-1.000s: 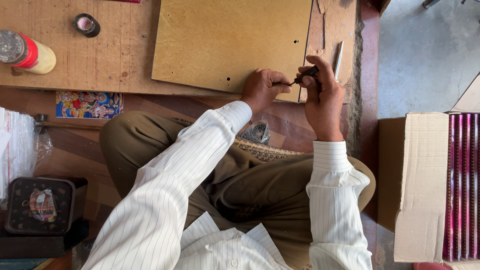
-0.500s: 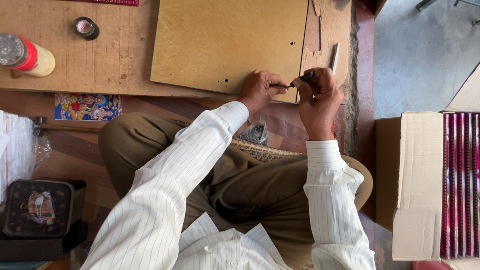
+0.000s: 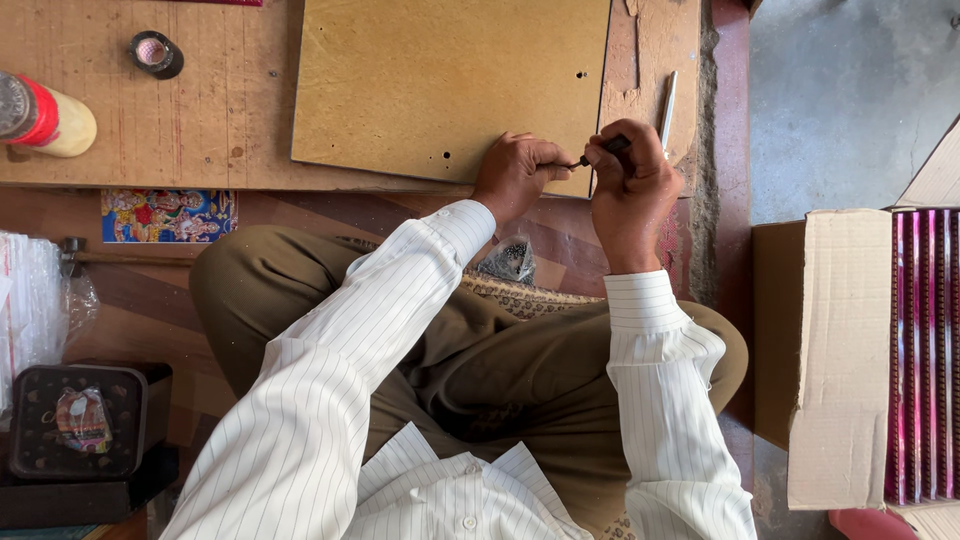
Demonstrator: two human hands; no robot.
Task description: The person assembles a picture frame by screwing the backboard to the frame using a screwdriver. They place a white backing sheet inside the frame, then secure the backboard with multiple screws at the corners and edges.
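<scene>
Pinching a small dark tool (image 3: 598,152) between both hands at the centre-top of the frame, right at the near edge of the tan board (image 3: 450,85). My right hand (image 3: 628,195) is clenched around the tool's thicker end; my left hand (image 3: 512,175) has its fingertips closed on the thin tip end and rests on the board's lower edge. Can't tell what the tip is doing, too small and partly hidden by my fingers. I read this as the fit/adjust step on the tool, not yet working the board. The board lies flat on the wooden counter (image 3: 200,120) and has a few small holes near its lower right. A slim metal rod (image 3: 667,100) lies just right of the board, near my right hand, untouched. Elsewhere: tape roll (image 3: 156,53) upper left, red-capped bottle (image 3: 45,118) at far left edge, dark tin (image 3: 80,420) lower left, cardboard box (image 3: 830,350) with pink-striped packs at right. Next move, as I judge it, calls for a steady two-finger grip on the tip and keeping the wrist braced on the board edge so nothing slips.
</scene>
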